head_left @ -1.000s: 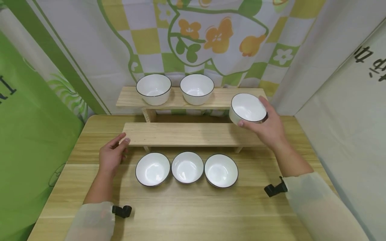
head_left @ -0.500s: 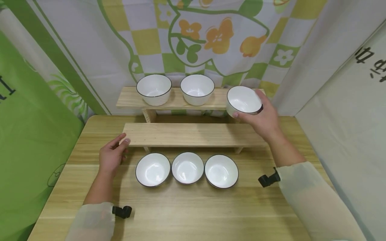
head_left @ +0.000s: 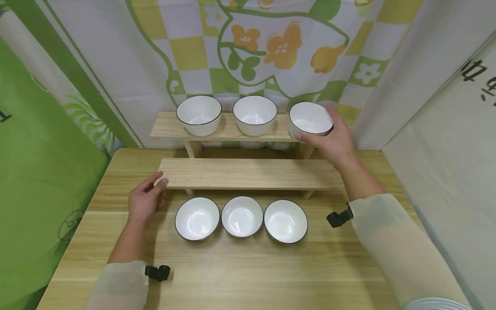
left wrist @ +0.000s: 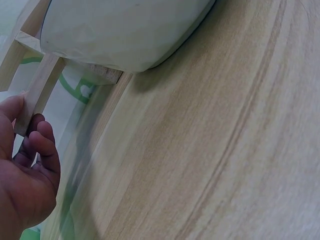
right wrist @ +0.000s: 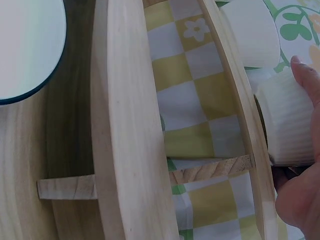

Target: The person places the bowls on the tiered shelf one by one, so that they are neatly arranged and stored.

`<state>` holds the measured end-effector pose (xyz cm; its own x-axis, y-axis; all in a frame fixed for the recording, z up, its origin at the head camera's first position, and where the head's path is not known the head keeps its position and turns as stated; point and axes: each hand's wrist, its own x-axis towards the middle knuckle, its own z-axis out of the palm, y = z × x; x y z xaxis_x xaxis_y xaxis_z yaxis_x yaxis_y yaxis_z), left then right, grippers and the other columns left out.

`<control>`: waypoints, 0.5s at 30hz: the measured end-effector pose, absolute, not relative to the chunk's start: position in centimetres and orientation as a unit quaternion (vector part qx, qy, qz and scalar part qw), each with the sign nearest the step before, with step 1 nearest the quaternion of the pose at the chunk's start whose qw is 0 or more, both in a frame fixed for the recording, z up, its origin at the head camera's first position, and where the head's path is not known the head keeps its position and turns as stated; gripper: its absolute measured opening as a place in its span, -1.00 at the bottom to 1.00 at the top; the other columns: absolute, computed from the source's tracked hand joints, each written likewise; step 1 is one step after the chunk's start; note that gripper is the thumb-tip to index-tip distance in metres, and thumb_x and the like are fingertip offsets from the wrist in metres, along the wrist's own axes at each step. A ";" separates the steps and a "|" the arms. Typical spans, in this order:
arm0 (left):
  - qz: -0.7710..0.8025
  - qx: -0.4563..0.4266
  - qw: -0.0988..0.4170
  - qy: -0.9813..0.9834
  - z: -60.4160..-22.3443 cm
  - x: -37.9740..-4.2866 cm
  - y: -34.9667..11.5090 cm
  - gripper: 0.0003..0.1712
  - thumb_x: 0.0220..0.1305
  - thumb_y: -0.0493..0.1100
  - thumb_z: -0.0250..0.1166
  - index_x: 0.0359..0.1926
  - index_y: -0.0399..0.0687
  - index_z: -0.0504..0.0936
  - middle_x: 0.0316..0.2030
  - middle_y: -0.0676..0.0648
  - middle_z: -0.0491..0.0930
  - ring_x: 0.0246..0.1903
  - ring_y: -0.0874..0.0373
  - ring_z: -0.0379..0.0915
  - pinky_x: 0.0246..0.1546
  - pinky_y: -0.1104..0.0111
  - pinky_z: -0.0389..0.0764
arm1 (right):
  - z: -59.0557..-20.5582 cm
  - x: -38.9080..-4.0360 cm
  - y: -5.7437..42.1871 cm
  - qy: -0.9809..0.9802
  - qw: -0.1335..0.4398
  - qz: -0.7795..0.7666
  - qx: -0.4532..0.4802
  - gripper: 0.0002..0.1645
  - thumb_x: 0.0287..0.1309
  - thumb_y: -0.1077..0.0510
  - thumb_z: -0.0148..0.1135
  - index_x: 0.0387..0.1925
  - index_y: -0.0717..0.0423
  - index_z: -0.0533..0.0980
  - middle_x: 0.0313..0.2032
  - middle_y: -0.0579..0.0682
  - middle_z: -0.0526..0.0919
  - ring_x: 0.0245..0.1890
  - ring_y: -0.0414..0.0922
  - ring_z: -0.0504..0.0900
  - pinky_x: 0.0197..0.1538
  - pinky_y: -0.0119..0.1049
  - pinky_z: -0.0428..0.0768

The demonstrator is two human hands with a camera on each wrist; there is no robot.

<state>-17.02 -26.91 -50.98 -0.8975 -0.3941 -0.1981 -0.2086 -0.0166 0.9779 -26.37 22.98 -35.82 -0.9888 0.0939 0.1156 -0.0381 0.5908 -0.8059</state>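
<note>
My right hand (head_left: 336,143) grips a white dark-rimmed bowl (head_left: 310,118) at the right end of the upper wooden shelf (head_left: 224,129), thumb at the front and fingers behind. In the right wrist view, the underside edge of this bowl (right wrist: 290,122) is right at the shelf board. Two matching bowls, a left one (head_left: 199,114) and a middle one (head_left: 254,114), stand on the same shelf. My left hand (head_left: 145,198) pinches the left end of the lower shelf board (head_left: 248,172); in the left wrist view, thumb and fingers lie on either side of the board end (left wrist: 32,105).
Three more white bowls stand in a row on the wooden table in front of the lower shelf: a left (head_left: 197,218), a centre (head_left: 242,217) and a right one (head_left: 286,221). A patterned curtain (head_left: 271,47) hangs close behind the upper shelf.
My right hand has carried its bowl back and slightly left, from over the gap between the shelves onto the upper shelf's right end. The left hand has stayed at the lower board.
</note>
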 end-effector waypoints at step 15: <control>-0.681 0.215 0.072 -0.696 -51.0 -17.0 -26.8 -0.40 0.26 -0.02 0.54 0.30 0.01 0.65 -0.22 0.16 0.67 -0.50 0.27 0.52 -0.70 0.49 0.51 | -35.4 -28.0 21.7 -0.893 0.049 0.447 -0.021 0.62 -0.23 -0.49 0.62 0.68 -0.19 -0.15 0.59 0.08 0.11 0.52 0.09 0.17 0.52 0.09 0.20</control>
